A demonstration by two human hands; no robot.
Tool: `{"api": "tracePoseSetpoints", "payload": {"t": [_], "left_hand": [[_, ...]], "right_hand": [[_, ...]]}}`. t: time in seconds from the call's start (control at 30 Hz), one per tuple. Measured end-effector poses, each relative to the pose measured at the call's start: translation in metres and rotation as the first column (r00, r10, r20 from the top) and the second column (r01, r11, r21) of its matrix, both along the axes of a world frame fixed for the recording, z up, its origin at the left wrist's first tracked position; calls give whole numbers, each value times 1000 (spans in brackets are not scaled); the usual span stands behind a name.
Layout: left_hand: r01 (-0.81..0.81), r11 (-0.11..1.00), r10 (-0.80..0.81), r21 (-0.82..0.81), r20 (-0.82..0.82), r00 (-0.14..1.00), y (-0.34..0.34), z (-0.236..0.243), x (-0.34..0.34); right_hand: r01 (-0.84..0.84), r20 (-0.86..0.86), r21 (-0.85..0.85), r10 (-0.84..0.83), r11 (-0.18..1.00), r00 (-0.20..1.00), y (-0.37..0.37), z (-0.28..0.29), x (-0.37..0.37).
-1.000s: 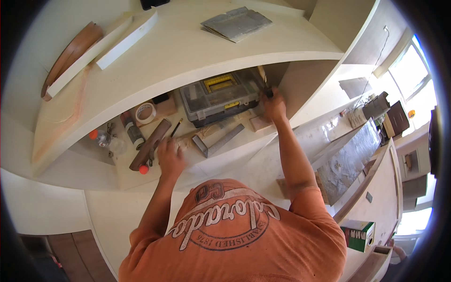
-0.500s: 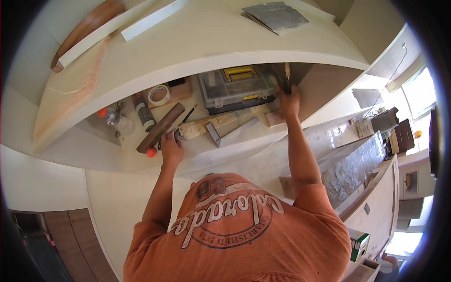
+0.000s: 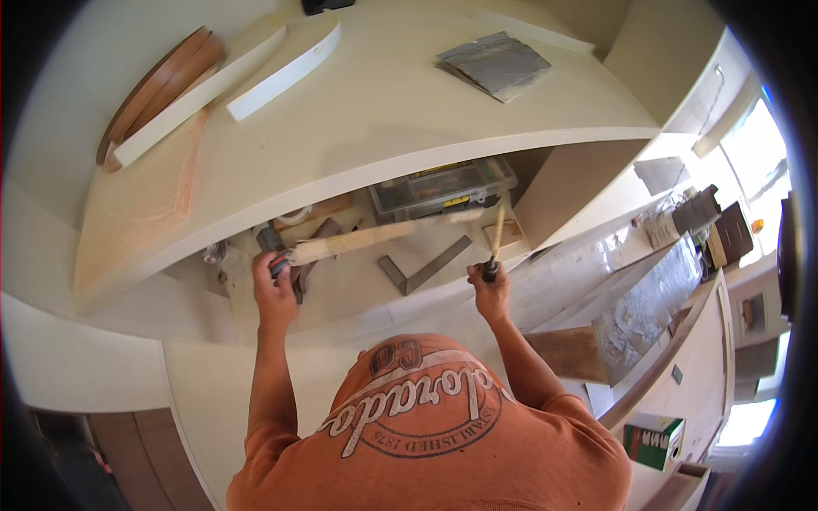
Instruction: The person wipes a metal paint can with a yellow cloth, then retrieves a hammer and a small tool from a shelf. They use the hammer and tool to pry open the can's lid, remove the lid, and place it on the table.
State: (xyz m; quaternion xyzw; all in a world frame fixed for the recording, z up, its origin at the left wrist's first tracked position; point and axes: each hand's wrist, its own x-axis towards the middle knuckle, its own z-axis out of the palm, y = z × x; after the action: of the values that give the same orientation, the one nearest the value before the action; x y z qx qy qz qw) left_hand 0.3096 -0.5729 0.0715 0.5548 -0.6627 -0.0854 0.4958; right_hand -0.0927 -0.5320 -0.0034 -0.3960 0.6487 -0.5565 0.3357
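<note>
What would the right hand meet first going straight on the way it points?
Holding the dark-handled tool, the right hand would probably meet the grey toolbox under the shelf; depth is unclear, so the small flat block might come first.

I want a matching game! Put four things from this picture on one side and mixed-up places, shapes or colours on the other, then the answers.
1. Longer pale tool
2. Toolbox
3. Grey sheets
4. Metal square

A. On the upper shelf
B. In the left hand
C. L-shaped
D. Has a yellow latch

Pairs: 1-B, 2-D, 3-A, 4-C.
</note>
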Motion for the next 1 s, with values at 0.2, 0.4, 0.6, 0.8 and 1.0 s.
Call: {"api": "tracePoseSetpoints", "payload": {"t": [0.2,0.4,0.6,0.8,1.0], "left_hand": [[39,998,-33,50,-103,994,-73,31,-17],[-112,925,-100,364,517,850,-184,38,-56],[-52,905,-194,423,517,834,-208,37,-75],[-5,910,-222,416,494,840,-219,39,-83],[60,917,-255,395,463,849,-219,41,-87]], "right_hand": [[38,-4,36,-38,999,999,12,1,14],[46,-117,85,-36,995,992,29,9,21],[166,-115,95,-155,981,981,71,-11,4],[326,-113,87,-316,941,942,98,-13,-9],[383,-159,68,-369,921,916,103,-1,-8]]}}
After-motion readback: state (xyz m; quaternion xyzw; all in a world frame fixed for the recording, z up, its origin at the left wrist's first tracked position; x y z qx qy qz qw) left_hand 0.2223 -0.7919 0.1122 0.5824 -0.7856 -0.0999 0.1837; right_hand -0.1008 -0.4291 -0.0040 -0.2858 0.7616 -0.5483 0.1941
